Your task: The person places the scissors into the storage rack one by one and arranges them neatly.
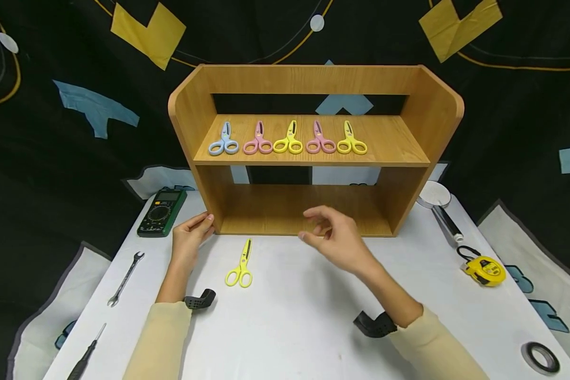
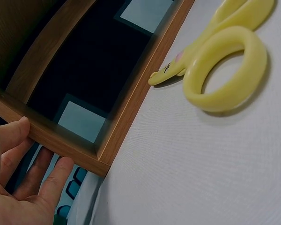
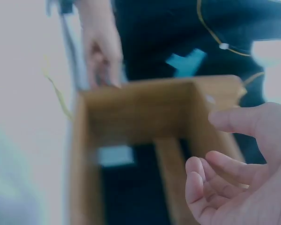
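A wooden two-level shelf (image 1: 313, 140) stands at the back of the white table. Five small scissors lie in a row on its upper board: blue (image 1: 223, 141), pink (image 1: 258, 140), yellow (image 1: 289, 140), pink (image 1: 319, 140) and yellow (image 1: 351, 141). Another yellow pair (image 1: 240, 264) lies on the table in front, its handle large in the left wrist view (image 2: 225, 70). My left hand (image 1: 200, 224) rests with straight fingers against the shelf's lower left corner (image 2: 100, 159). My right hand (image 1: 315, 224) hovers before the lower opening, loosely curled and holding nothing; the right wrist view is blurred.
A green multimeter (image 1: 162, 211), a wrench (image 1: 125, 278) and a screwdriver (image 1: 85, 356) lie to the left. On the right are a magnifying glass (image 1: 439, 206), a yellow tape measure (image 1: 485, 270) and a black tape roll (image 1: 541, 357). A dark patterned cloth hangs behind.
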A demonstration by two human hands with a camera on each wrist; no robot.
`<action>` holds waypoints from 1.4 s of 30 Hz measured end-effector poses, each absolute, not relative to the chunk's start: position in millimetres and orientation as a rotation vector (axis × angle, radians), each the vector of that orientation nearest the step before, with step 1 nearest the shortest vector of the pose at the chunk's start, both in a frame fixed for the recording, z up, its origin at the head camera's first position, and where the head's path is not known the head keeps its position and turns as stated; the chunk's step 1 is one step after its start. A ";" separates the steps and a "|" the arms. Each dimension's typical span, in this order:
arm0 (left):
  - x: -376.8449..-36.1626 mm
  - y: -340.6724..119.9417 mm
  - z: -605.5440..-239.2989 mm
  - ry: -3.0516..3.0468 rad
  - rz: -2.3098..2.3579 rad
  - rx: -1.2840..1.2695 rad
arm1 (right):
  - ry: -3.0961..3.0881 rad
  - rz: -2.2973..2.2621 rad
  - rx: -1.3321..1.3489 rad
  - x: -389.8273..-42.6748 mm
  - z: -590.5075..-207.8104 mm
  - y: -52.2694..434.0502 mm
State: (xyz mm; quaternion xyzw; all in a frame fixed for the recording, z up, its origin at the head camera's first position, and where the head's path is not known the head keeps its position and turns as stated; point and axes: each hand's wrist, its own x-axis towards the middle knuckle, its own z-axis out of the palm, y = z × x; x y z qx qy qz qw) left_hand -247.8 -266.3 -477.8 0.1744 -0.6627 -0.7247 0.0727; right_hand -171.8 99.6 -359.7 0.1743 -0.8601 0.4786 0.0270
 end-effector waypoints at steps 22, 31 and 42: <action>-251.2 -259.0 -475.1 -2.026 -2.145 0.492 | -2.857 1.563 0.598 -175.2 -482.4 -10.1; -249.8 -263.9 -475.3 -2.019 -2.163 0.496 | -3.033 1.155 0.546 -171.8 -485.9 -32.5; -246.2 -266.5 -473.1 -1.977 -2.204 0.507 | -2.955 1.333 0.514 -172.5 -479.5 -20.8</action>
